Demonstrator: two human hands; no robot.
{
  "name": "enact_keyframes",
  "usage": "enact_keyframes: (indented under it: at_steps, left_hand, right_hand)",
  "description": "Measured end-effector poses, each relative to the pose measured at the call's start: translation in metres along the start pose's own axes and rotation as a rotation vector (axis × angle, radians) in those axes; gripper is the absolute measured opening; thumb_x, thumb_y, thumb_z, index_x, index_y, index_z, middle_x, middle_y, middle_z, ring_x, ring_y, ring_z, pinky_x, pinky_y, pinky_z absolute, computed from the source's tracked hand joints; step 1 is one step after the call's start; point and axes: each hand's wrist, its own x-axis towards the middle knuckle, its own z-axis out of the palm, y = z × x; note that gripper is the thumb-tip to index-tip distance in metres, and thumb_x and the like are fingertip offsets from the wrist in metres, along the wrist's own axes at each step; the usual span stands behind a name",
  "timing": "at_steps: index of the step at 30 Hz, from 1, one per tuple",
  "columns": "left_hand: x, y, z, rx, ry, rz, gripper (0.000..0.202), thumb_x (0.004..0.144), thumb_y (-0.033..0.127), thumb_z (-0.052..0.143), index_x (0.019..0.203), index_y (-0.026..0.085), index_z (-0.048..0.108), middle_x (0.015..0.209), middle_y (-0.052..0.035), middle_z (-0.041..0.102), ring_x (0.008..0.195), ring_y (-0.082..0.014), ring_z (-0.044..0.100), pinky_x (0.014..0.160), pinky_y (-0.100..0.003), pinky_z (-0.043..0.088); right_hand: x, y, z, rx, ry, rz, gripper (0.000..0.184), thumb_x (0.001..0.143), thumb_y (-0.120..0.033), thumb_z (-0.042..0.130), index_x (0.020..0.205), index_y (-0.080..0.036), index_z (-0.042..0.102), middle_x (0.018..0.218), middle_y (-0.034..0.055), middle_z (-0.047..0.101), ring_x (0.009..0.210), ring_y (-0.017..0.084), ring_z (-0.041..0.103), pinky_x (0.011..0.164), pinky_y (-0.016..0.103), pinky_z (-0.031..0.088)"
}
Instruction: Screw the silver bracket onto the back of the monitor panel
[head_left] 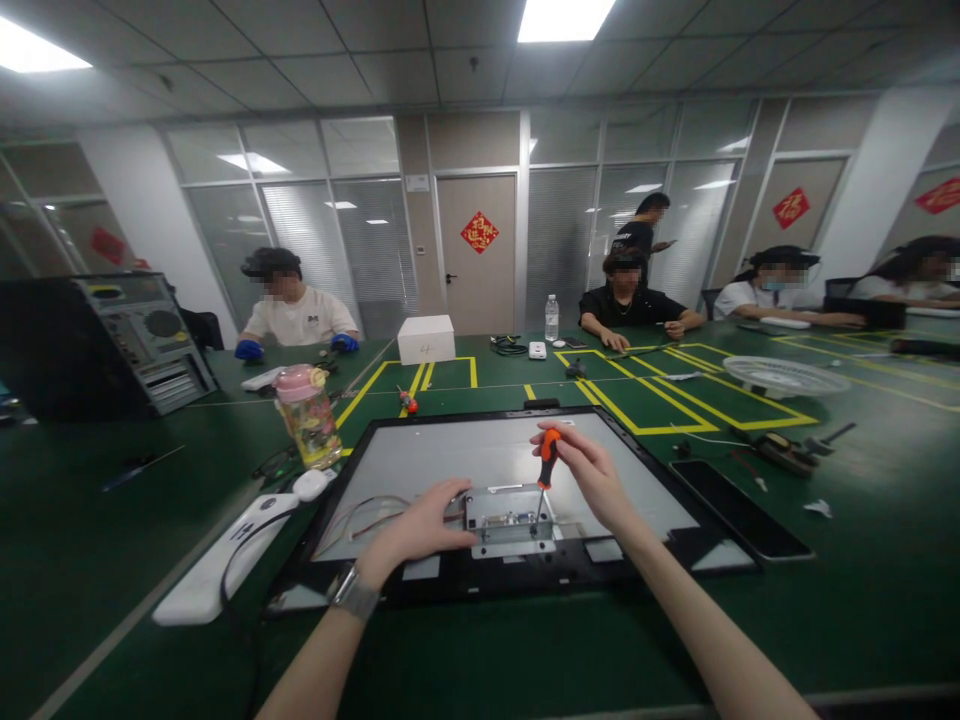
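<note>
Two bare forearms (pixel 300 665) reach over a dark green desk (pixel 480 660), a silver-banded watch (pixel 356 593) on the left wrist. The right hand (pixel 592 475) has its fingers closed around the orange-and-black handle of a screwdriver (pixel 550 455), whose thin shaft points down to the right part of a silver metal bracket shaped like a shallow box (pixel 495 548). The left hand (pixel 416 528) rests at the bracket's left end, thumb and forefinger well apart; whether they grip it cannot be told. The bracket sits by the near edge of a large, flat grey panel with a black frame (pixel 431 450), thin wires (pixel 371 515) lying on the panel to the left. Beside the frame are a long white plastic device (pixel 217 570) and a clear bottle with a pink lid (pixel 309 430) at left, and a flat black rectangular slab (pixel 739 510) at right. Across the desk, beyond yellow tape lines (pixel 474 373), sit a person in a white shirt and blue gloves (pixel 300 310) and another in black (pixel 636 307).
</note>
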Motion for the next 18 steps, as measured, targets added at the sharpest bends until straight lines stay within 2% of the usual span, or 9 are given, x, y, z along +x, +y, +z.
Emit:
enact_keyframes:
  at_steps: [6,12,15,18]
  left_hand:
    - [0.0033,-0.0070,0.0020,0.016,0.002,0.019,0.078,0.072,0.047,0.073,0.141,0.021,0.047,0.153,-0.0104,0.043,0.141,-0.0302,0.040,0.119,-0.040,0.027]
    - [0.0031,-0.0086,0.0015,-0.002,-0.002,0.029,0.080,0.073,0.048,0.073,0.143,0.020,0.046,0.154,-0.0110,0.042,0.140,-0.0288,0.040,0.119,-0.039,0.027]
    - [0.0025,-0.0065,0.0009,-0.004,-0.004,0.019,0.080,0.073,0.047,0.074,0.143,0.020,0.046,0.154,-0.0108,0.042,0.140,-0.0289,0.041,0.119,-0.039,0.027]
    - [0.0021,-0.0056,0.0010,0.000,-0.010,0.009,0.081,0.073,0.046,0.074,0.143,0.018,0.046,0.154,-0.0115,0.041,0.141,-0.0296,0.039,0.120,-0.039,0.026]
  right_hand:
    - [0.0011,-0.0014,0.0027,-0.122,0.060,-0.051,0.028,0.081,-0.045,0.073,0.102,-0.026,0.074,0.089,0.0036,0.073,0.082,0.022,0.067,0.079,0.036,0.054]
    - [0.0022,0.0042,-0.0011,-0.051,0.102,-0.024,0.024,0.075,-0.046,0.078,0.086,-0.025,0.076,0.084,0.0025,0.070,0.078,0.021,0.066,0.075,0.035,0.054]
    - [0.0022,0.0043,-0.0029,0.021,0.052,0.028,0.029,0.077,-0.049,0.076,0.093,-0.025,0.076,0.079,0.0028,0.071,0.079,0.022,0.068,0.078,0.038,0.054]
    - [0.0023,0.0023,-0.0038,0.066,-0.003,0.059,0.033,0.083,-0.049,0.071,0.106,-0.025,0.075,0.088,0.0048,0.074,0.086,0.022,0.069,0.084,0.040,0.054]
